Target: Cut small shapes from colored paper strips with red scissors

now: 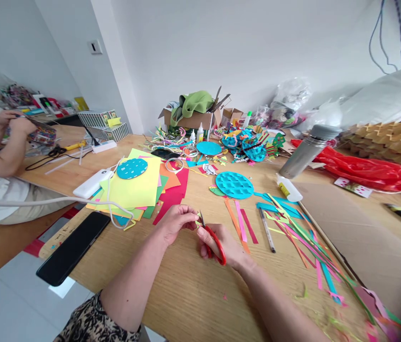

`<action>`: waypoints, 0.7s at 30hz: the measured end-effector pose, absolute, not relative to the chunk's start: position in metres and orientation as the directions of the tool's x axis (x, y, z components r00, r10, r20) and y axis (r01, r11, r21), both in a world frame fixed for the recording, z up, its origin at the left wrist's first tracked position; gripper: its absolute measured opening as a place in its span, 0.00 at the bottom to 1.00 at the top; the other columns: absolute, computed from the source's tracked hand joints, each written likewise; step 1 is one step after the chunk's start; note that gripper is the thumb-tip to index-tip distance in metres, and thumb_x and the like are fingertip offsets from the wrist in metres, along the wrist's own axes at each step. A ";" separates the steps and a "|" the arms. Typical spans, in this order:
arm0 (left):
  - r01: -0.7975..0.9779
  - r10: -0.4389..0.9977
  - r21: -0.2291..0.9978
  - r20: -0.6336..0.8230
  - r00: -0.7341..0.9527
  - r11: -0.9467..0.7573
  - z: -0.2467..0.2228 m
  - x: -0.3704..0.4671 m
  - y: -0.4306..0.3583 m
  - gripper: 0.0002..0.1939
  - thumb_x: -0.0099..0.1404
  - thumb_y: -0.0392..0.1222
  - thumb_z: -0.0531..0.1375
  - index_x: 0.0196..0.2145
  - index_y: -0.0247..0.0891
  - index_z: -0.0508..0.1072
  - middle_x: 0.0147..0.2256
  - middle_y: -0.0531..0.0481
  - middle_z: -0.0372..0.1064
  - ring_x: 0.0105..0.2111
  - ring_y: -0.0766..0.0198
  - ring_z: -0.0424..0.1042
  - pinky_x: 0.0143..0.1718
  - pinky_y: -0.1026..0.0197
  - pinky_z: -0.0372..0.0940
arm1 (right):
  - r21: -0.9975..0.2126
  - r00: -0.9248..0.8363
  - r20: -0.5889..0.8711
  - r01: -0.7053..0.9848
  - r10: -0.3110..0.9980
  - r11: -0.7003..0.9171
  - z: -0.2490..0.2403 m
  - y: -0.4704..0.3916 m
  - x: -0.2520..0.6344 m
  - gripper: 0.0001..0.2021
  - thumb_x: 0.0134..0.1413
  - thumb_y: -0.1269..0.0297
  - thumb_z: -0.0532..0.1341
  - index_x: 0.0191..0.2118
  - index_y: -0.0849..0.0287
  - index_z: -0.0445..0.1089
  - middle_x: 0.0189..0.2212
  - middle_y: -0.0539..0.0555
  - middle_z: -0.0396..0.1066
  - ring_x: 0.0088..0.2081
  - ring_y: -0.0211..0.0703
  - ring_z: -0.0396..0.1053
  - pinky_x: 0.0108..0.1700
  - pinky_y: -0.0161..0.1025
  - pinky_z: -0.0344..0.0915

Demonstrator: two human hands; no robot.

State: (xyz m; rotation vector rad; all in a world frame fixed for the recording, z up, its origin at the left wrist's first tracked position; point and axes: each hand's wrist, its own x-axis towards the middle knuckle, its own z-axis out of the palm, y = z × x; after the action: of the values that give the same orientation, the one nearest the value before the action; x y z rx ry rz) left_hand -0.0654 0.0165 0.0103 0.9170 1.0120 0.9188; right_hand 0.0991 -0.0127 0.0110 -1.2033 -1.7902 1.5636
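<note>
ptrnd sleeve (95, 317), red-looped scissors (216, 237), prob. paper scrap (198, 220)

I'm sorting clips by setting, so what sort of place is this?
Probably a small craft workroom: red-handled scissors in use, a stack of coloured paper, and glue bottles share a wooden table.

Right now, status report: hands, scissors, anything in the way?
Left hand pinching small paper piece. Right hand gripping scissors, blades at paper. Pink strip nearby, clear of both hands.
</note>
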 end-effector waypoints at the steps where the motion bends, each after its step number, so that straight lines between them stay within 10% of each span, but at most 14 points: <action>1: -0.187 0.923 0.924 -0.279 0.266 0.333 0.011 -0.065 0.016 0.10 0.46 0.40 0.66 0.25 0.33 0.70 0.24 0.50 0.70 0.22 0.70 0.66 0.29 0.64 0.60 | -0.951 -0.501 -0.190 0.306 0.845 -0.033 0.011 -0.013 0.099 0.28 0.51 0.37 0.54 0.19 0.61 0.64 0.13 0.50 0.65 0.14 0.31 0.58 0.17 0.29 0.53; 21: -0.150 0.914 0.937 -0.259 0.312 0.317 0.010 -0.066 0.016 0.08 0.47 0.39 0.65 0.24 0.33 0.70 0.24 0.51 0.68 0.24 0.69 0.65 0.30 0.64 0.59 | -0.948 -0.466 -0.178 0.319 0.867 -0.023 0.007 -0.010 0.099 0.30 0.51 0.37 0.54 0.16 0.60 0.62 0.10 0.50 0.64 0.12 0.33 0.59 0.17 0.30 0.55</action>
State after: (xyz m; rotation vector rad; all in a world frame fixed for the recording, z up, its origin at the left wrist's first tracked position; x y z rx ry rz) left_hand -0.0660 0.0160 0.0102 0.9770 0.9826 0.8738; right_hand 0.0992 -0.0105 0.0072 -1.2358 -1.7821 1.5077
